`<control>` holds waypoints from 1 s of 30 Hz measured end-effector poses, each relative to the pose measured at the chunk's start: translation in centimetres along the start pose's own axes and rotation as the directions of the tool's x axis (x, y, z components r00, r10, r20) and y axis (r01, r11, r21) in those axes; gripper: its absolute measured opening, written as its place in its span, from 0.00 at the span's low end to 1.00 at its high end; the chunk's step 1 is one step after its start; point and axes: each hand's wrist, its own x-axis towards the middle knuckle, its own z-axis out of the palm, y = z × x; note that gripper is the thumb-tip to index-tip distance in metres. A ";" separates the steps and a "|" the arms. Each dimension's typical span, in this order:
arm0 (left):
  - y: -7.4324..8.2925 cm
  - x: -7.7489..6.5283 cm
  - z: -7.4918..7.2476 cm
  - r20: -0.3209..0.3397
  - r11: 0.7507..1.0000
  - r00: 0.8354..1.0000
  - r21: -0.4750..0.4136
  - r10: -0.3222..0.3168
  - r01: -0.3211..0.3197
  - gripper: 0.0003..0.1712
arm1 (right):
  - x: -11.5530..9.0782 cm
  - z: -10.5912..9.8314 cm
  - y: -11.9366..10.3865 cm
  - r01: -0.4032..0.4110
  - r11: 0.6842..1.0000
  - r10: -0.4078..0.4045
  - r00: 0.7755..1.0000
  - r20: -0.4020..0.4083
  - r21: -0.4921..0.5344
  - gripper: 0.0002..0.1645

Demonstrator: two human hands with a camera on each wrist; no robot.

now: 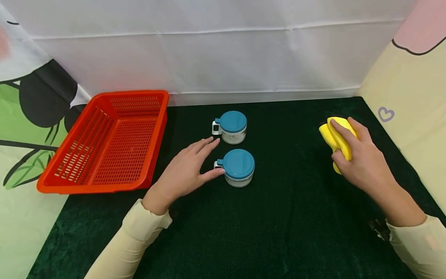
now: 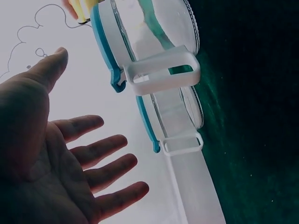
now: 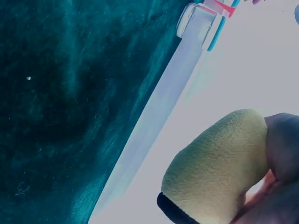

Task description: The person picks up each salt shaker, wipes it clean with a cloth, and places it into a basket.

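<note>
Two glass jars with blue lids and white handles stand one behind the other on the dark green cloth: the near jar [image 1: 239, 166] and the far jar [image 1: 233, 126]. Just left of them is my left hand [image 1: 186, 170], fingers spread and fairly straight. In the left wrist view, this hand [image 2: 70, 154] holds nothing, and both jar handles face it. My right hand [image 1: 366, 162], off to the right, grips a folded yellow cloth [image 1: 336, 135] between thumb and fingers. The cloth [image 3: 215, 168] has a dark edge in the right wrist view and appears raised above the table.
A red plastic basket [image 1: 153, 170] with slotted walls stands on the left, nothing visible inside it. Dark green cloth [image 1: 271, 232] covers the table. A white sheet [image 1: 223, 62] hangs behind, and printed sheets [image 1: 411, 116] bound both sides.
</note>
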 end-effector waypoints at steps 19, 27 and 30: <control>-1.1 0.2 1.4 0.104 0.958 0.994 -0.287 0.014 0.017 0.48 | -0.6 -0.8 -2.3 0.050 0.999 -0.049 0.998 -0.042 0.009 0.50; -2.2 0.7 2.8 0.146 0.909 0.989 -0.417 0.038 0.026 0.46 | -1.1 -1.5 -3.7 0.098 0.995 -0.097 0.992 -0.087 0.013 0.50; -2.4 0.9 3.2 0.146 0.889 0.988 -0.457 0.050 0.023 0.43 | -1.2 -1.8 -4.1 0.103 0.995 -0.102 0.990 -0.096 0.010 0.50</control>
